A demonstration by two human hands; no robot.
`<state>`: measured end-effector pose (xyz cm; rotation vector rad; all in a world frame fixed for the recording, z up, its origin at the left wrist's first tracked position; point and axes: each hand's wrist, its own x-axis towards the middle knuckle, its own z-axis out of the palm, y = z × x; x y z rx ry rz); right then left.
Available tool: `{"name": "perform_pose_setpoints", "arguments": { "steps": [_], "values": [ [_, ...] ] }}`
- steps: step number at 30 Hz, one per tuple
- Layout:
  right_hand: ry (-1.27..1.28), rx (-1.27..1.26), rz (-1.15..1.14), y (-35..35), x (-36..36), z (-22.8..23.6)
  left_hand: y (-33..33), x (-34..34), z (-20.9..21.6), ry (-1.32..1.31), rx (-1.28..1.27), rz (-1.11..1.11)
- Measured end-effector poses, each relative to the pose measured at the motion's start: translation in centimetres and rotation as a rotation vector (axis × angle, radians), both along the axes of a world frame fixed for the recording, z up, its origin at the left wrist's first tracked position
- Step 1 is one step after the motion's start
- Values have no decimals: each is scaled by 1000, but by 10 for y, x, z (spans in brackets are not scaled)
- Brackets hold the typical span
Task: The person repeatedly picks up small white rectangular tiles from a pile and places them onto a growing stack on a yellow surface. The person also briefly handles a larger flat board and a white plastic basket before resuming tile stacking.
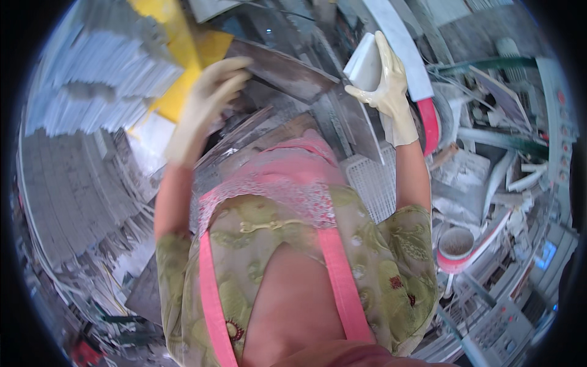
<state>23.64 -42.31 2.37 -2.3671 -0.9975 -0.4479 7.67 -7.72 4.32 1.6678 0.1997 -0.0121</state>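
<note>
My right hand (pixel 390 87), in a cream rubber glove, grips a small stack of white tile-like pieces (pixel 365 64), with the thumb on the near side and the fingers along the right edge. The pieces are tilted and held up beside a long pale band (pixel 400 46) with a pink-red end. My left hand (pixel 217 92), gloved the same way and blurred by motion, is raised beside a yellow sheet (pixel 177 61). Its fingers are bent a little and apart, with nothing visible in them. Between the hands, below them, lies a brown board (pixel 284 70).
Tall stacks of thin pale slabs (pixel 101 67) and grey slabs (pixel 73 189) stand to my left. A white perforated crate (pixel 371 183) sits below my right forearm. On the right are a round pink-rimmed container (pixel 455 243) and a control panel with buttons (pixel 498 336).
</note>
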Motion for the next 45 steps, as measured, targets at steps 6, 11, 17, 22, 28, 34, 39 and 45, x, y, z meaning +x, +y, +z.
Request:
{"name": "perform_pose_setpoints", "arguments": {
  "steps": [6,11,17,22,28,34,39,45],
  "values": [
    [-26,-27,238,96,-17,27,-51,63,36,101,39,-51],
    [-105,-56,331,130,-18,32,-30,56,21,89,-188,-68],
    [-59,-37,374,156,-19,22,-8,29,3,-37,-238,-121],
    [34,32,448,176,-28,20,6,11,9,10,-252,-39],
    [69,-23,518,224,-42,17,37,-23,6,62,-184,52],
    [60,-193,662,281,-83,-5,73,-74,1,98,230,161],
    [-20,-324,692,305,-94,8,76,-92,-13,122,-43,419],
    [-199,-577,452,293,-92,25,63,-95,-25,82,-94,627]
  ]
}}
